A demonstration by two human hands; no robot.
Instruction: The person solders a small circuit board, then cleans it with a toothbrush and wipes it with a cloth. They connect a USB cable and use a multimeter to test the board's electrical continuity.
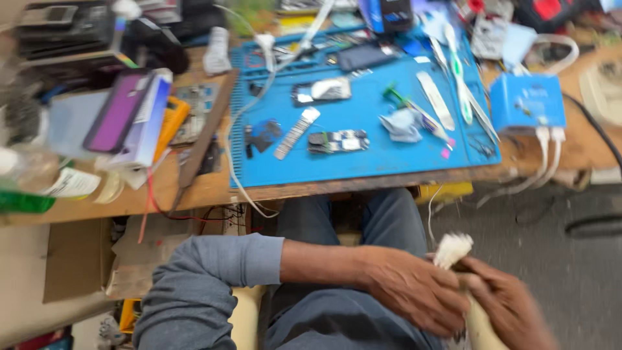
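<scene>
1. The white cloth wad (452, 249) sits at 5 o'clock, below the tabletop (214, 188), over the lap.
2. The left hand (414, 288) and right hand (508, 301) are both clenched around it.
3. It appears soft, light and compressible; grip the bunched middle.

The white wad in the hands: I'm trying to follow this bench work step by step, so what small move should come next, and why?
Probably bringing the white wad up to the blue mat. Both the left hand and the right hand grip it down over the lap, below the bench edge, while the opened phone parts lie on the mat, untouched. What the wad is made of is too blurred to tell.
</scene>
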